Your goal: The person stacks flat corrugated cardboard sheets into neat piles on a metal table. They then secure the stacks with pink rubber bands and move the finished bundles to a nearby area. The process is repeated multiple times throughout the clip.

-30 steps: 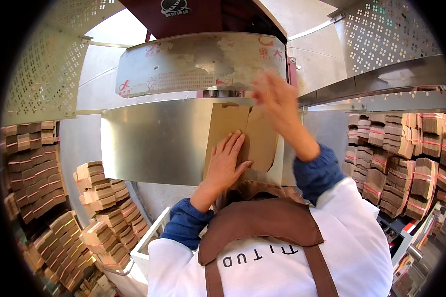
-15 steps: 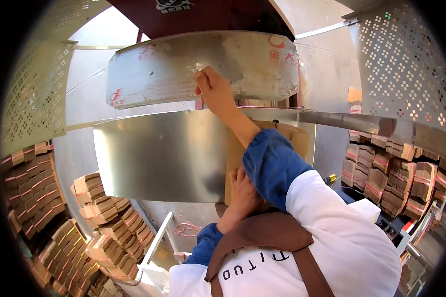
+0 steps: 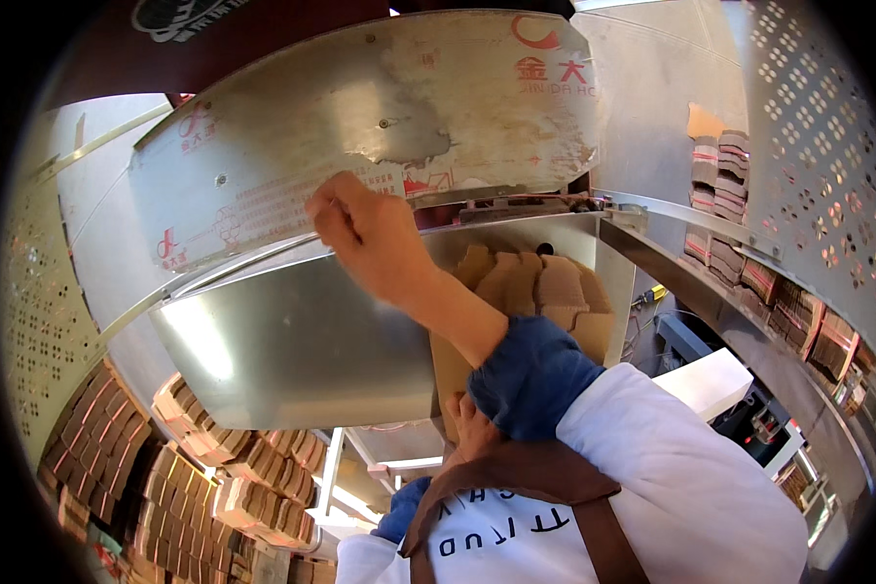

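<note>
Curled into a loose fist at the right hand (image 3: 372, 238), with nothing visible inside, over the steel worktop (image 3: 311, 341). Between three and four o'clock from there, well apart, the cardboard stack (image 3: 558, 284). Along its nine-o'clock side, flat cardboard (image 3: 446, 365), long edge running roughly twelve to six. Nearer, at seven o'clock from the stack, the left hand (image 3: 472, 430), apparently touching the flat cardboard; cannot tell its grip behind the blue sleeve (image 3: 535, 375).
</note>
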